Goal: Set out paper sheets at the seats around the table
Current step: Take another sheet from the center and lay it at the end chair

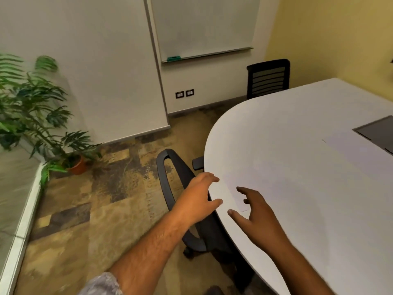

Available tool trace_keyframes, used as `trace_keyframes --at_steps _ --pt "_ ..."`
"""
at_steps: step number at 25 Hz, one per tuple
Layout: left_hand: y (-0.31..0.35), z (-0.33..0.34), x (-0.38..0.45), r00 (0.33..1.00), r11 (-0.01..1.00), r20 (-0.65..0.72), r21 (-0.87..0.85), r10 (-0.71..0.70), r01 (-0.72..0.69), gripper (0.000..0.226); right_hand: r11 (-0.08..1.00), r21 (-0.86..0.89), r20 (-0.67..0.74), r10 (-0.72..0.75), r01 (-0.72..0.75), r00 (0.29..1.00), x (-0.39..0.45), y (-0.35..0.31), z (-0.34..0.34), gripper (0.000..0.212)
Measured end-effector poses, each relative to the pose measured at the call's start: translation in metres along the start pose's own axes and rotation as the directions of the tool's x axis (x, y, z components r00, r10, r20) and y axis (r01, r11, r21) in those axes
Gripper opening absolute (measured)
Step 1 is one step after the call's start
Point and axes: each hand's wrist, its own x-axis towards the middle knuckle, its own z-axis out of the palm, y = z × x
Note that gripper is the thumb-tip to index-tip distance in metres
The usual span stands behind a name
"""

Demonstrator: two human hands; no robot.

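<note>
Over table (308, 124), empty left hand (198, 201)

- An office meeting room.
- A large white surface (297, 145) with a rounded end fills the right side.
- Black office chairs (268, 78) stand at its edges.
- A whiteboard (204, 26) hangs on the far wall.
- A potted plant (42, 116) stands on patterned carpet (106, 188).

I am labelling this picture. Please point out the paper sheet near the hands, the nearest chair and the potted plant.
paper sheet (236, 193), head view, middle of sheet
nearest chair (170, 184), head view, curved backrest frame
potted plant (78, 166), head view, orange pot
</note>
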Motion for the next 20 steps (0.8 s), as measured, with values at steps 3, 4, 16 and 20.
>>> trace_keyframes --at_steps 3,4,16,20 --pt "-0.022 -0.012 0.036 0.999 0.999 0.050 0.047 -0.007 0.005 0.065 1.000 0.011 0.027 0.026 -0.027 0.999 0.028 -0.003 0.011 0.070" --pt "-0.027 -0.018 0.046 0.997 0.998 0.072 0.069 -0.010 0.005 0.065 0.999 0.022 0.028 0.040 -0.041 0.999 0.039 -0.005 0.015 0.070" --pt "-0.106 -0.067 0.179 0.972 0.976 0.231 0.215 -0.033 -0.018 0.055 0.975 -0.042 0.107 0.221 -0.218 0.969 0.161 -0.020 0.070 0.078" --pt "-0.149 -0.069 0.245 0.934 0.965 0.356 0.255 -0.032 -0.064 0.051 0.929 -0.065 0.083 0.368 -0.363 0.926 0.201 -0.013 0.106 0.086"
